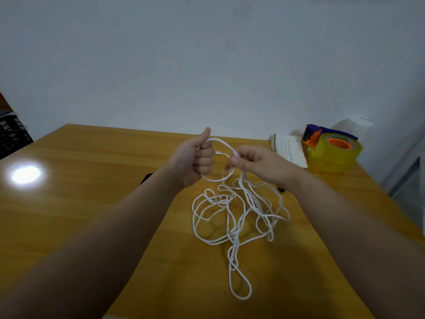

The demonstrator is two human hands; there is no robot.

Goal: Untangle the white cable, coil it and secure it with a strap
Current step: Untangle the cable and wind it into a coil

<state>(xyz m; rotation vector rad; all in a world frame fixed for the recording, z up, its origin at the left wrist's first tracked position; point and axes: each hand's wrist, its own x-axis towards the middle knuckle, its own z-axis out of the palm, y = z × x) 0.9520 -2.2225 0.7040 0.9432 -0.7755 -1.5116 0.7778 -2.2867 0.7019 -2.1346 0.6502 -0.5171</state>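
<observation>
A long white cable [232, 217] lies in a loose tangle of loops on the wooden table [96, 185], trailing toward the near edge. My left hand [195, 160] is fisted around one small round loop of it, thumb up. My right hand [255, 162] pinches the other side of that same loop between fingertips, held just above the tangle. A dark object [146, 179], possibly the strap, peeks out from behind my left forearm; another dark bit [281, 190] shows under my right wrist.
A yellow tape roll with an orange core on a blue dispenser [333, 150] stands at the table's far right corner, beside a white printed box [289, 150]. A black crate [12, 137] sits off the table's left. A wall rises behind.
</observation>
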